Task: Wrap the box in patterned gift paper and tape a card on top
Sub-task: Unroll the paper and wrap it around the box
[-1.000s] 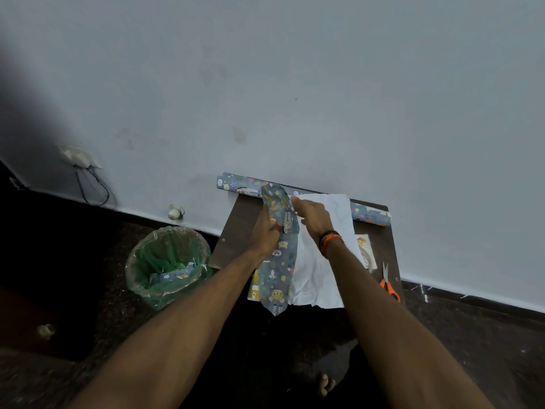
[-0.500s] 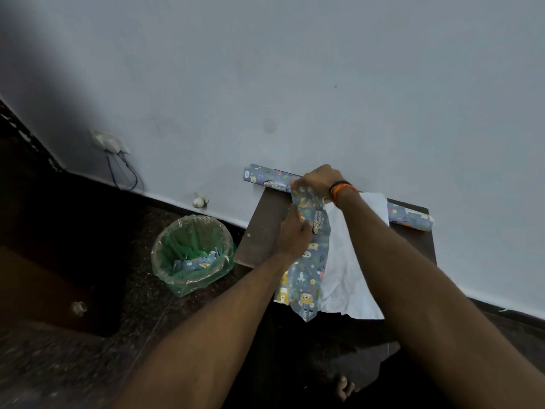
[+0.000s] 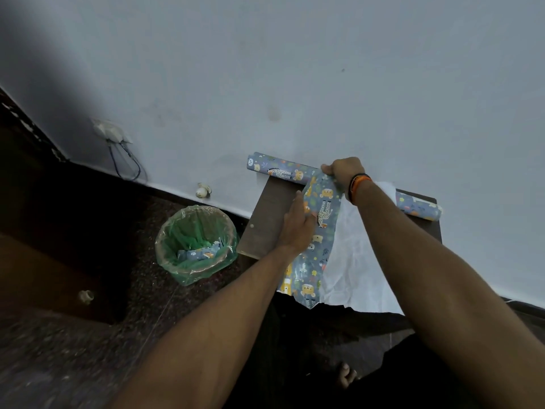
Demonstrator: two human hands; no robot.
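A sheet of patterned gift paper [image 3: 320, 240] lies on the small brown table [image 3: 267, 219], its left edge folded over so that a blue animal-print strip covers part of the white underside [image 3: 356, 261]. My left hand [image 3: 296, 224] presses flat on the left side of that strip. At the strip's far end my right hand [image 3: 343, 172] curls its fingers over the paper, right by the roll of gift paper [image 3: 274, 171] that lies along the wall. No box or card is in view.
A green-lined bin [image 3: 196, 243] with paper scraps stands on the dark floor left of the table. The wall rises directly behind the table. A wall socket with a cable [image 3: 110, 132] is at the left. A bare foot [image 3: 345, 374] shows below.
My right hand has moved from the middle of the sheet up to the far end of the folded strip by the roll. My left hand stays pressed on the fold.
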